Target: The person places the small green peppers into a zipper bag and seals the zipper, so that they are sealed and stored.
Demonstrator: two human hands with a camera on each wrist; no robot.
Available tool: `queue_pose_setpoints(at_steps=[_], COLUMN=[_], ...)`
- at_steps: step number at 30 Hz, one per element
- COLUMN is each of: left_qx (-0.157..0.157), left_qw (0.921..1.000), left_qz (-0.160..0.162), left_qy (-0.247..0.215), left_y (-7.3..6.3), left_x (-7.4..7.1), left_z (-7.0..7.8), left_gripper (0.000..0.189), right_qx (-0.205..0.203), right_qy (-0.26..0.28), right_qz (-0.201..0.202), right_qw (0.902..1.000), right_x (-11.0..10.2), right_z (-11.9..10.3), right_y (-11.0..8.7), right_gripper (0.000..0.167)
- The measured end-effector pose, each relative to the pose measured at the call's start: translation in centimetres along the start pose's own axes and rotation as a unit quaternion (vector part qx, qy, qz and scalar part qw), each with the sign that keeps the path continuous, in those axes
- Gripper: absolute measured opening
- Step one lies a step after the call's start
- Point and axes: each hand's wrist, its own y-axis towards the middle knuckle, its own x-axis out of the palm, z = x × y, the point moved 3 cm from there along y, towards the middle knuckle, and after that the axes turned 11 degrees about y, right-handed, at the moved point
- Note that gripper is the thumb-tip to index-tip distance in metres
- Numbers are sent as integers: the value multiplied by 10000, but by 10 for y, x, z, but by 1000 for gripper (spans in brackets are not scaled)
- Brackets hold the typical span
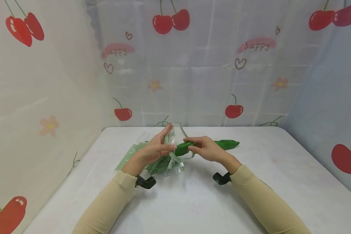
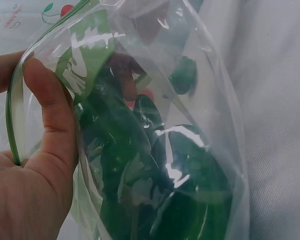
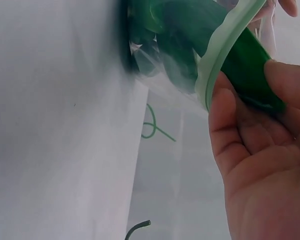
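Right hand [image 1: 206, 149]: grasping, thumb and fingertips pinching one end of a green pepper [image 1: 183, 148]. The pepper points from this hand toward the left hand [image 1: 153, 151], its other end entering the bag mouth. In the right wrist view the thumb lies on one side of it, the fingers on the other, close to the zip strip [image 3: 219, 60].

Left hand: grasping the clear bag [image 1: 179, 165] at its mouth, thumb and a finger on either side of the rim, mouth held apart. Bag body hangs just beside and below the palm; several more peppers [image 2: 125, 155] inside it, pressed together. A pale green panel [image 1: 128, 156] with white marks shows left of this hand's wrist.

A loose pepper [image 1: 228, 144] lies beyond the right wrist, running out to the right; its nearer end is hidden by the right hand, so contact cannot be told.

Edges: far edge of the white surface [image 1: 193, 201] runs beyond both hands, a cherry-print curtain [image 1: 193, 87] rising behind it. Side edges well apart from either hand. Open room: on the near side, between the forearms, and right of the right hand past the loose pepper.
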Motion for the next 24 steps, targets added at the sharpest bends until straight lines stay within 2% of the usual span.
queue_pose_setpoints(at_steps=[5,10,16,24], left_qx=[30,72,71,-2], left_qw=[10000,9999,10000,10000], left_qz=[-14,-40,-7,25], left_qy=[17,59,44,-5], left_y=[0,-1,-1,-1], left_x=[0,1,0,0], left_z=[0,1,2,0], left_gripper=[104,105,104,104], right_qx=[39,-116,-137,-201], right_qy=[-31,-24,285,240], right_qz=[-160,-112,85,455], right_qw=[9999,9999,9995,9985], right_x=[1,4,3,3], right_z=[-1,-3,-4,-5], right_y=[-1,0,1,0], right_gripper=[45,45,28,22])
